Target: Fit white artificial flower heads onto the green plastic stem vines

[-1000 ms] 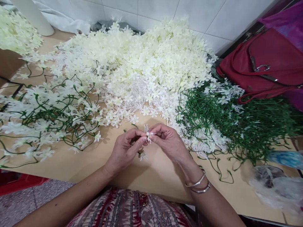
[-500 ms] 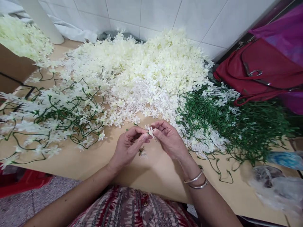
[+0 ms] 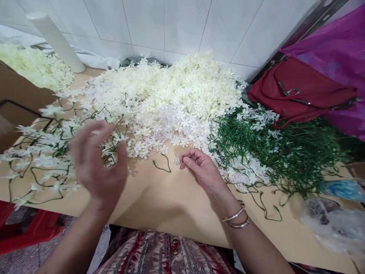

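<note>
My left hand [image 3: 98,163] is raised over the left side of the table, smeared by motion. Its fingers are spread with nothing seen between them. Below and behind it lie white artificial flowers on green stems [image 3: 45,171]. My right hand [image 3: 199,167] is closed in a pinch on a few thin white flower stems [image 3: 177,160], held just above the tabletop. To the left of that hand a single curved green stem [image 3: 164,167] rests on the table. Beyond both hands rises a large heap of loose cream-white flower heads [image 3: 188,87].
A tangle of green stems [image 3: 302,156] spreads to the right, before a red handbag [image 3: 302,87] and a purple bag [image 3: 322,45]. Clear plastic bags [image 3: 333,224] sit at the right edge. A cardboard box [image 3: 23,102] and white roll [image 3: 57,42] stand left; a red stool [image 3: 31,228] is below.
My left hand has left the flower held between both hands and swung up to the left, opening. The right hand stays nearly in place. The view has shifted slightly.
</note>
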Motion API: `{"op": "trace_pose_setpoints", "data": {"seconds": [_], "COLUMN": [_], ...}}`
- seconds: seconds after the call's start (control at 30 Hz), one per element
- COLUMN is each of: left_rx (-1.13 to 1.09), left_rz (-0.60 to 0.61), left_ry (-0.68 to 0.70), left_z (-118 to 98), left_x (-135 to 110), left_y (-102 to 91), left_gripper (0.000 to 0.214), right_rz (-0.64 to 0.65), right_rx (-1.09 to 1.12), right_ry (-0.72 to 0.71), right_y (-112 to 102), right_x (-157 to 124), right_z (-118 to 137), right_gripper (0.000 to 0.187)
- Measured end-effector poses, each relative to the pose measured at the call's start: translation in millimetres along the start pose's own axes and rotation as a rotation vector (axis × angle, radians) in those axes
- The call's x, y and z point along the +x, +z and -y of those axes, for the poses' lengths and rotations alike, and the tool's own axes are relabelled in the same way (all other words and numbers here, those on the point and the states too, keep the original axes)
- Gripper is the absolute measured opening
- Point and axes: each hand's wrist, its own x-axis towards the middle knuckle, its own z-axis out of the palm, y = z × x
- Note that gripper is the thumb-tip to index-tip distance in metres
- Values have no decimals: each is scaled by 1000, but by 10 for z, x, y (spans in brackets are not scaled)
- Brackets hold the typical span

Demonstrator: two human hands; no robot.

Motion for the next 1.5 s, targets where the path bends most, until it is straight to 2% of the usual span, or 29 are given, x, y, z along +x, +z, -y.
{"op": "trace_pose_setpoints", "data": {"seconds": [0.03,0.1,0.13,0.2,0.3,0.43,0.53,0.6,0.67,0.77,0.83,0.93,0.97,1.03,1.13,1.27,1.5], "left_rx": [47,24,6,38,136,119,-49,-219,-435,-884,-1119,-1259,-1274,-1299,-1343,-1361,-1340], "left_rz": [44,299,385,495,586,542,425,354,357,343,303,263,256,246,231,237,305], "left_ry": [81,149,162,167,154,104,30,-101,-349,-847,-1140,-1379,-1414,-1464,-1528,-1560,-1516], "left_z": [-51,-101,-93,-22,122,183,71,-66,-218,-399,-464,-506,-515,-535,-569,-613,-700], "left_x": [-40,-109,-135,-169,-190,-199,-182,-170,-177,-238,-302,-388,-407,-428,-426,-412,-425], "left_y": [133,388,493,640,724,713,675,649,638,666,704,746,751,748,734,731,767], "left_gripper": [45,32,28,24,21,18,13,9,8,16,24,34,36,38,39,40,34], "right_rz": [-2,-15,-28,-60,-103,-148,-158,-157,-141,-142,-192,-251,-261,-273,-257,-171,-213], "right_rx": [1,-4,-15,-59,-156,-344,-585,-756,-872,-878,-777,-481,-367,-181,-91,-124,-406], "right_ry": [-9,-31,-44,-72,-108,-178,-280,-356,-413,-416,-380,-302,-270,-213,-191,-281,-455], "right_y": [0,-3,-7,-17,-35,-24,38,90,127,128,101,71,72,93,151,204,201], "right_x": [4,11,13,17,16,8,5,5,5,-5,-14,-22,-24,-33,-66,-124,-178], "right_z": [-8,-17,-17,-9,7,-6,-20,-18,-11,0,5,23,37,82,175,260,222], "right_gripper": [27,25,23,21,19,12,7,4,3,12,12,6,6,18,24,7,13]}}
